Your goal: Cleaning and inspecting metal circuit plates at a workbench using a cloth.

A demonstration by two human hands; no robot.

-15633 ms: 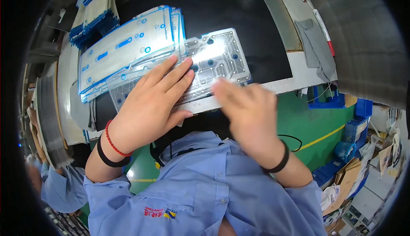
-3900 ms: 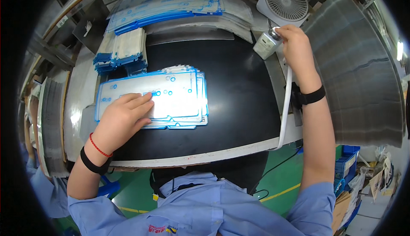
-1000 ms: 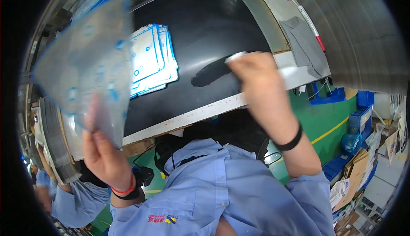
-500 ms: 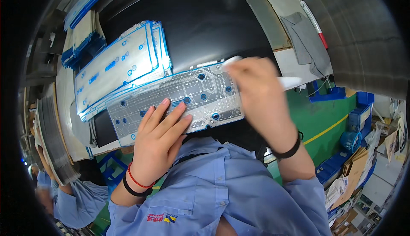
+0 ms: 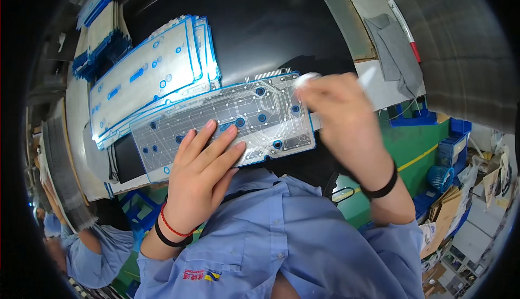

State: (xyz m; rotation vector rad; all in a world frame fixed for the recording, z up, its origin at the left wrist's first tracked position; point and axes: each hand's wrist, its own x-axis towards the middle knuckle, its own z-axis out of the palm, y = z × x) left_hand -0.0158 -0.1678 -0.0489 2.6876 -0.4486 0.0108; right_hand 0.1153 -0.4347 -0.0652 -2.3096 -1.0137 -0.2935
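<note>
Since a second ago, the left hand (image 5: 201, 170) has gone from holding up a blue-edged sheet to pressing one flat. The clear, blue-edged plastic sheet with pale circuit lines (image 5: 275, 110) lies along the front edge of the black-topped bench (image 5: 260, 23), its near right corner seeming to overhang that edge. To work it well, I'd keep the left palm low and the pressure even, so the overhanging part doesn't flex, and make light strokes without dragging the sheet.

The left fingers are slightly spread, their tips resting on the sheet's middle, thumb apart by its near side. Farther right, the right hand (image 5: 346, 116) is blurred, fingers clamped together on a small white wad (image 5: 307, 79) at the sheet's far right corner; whether it touches there I cannot tell.

Beyond the sheet's far left side sits a fanned stack of translucent blue-bordered sheets (image 5: 132, 90); a folded grey cloth (image 5: 391, 50) lies by the bench's right edge. Toward the far left corner stands a bundle of pale, blue-ended sheets (image 5: 103, 28).
</note>
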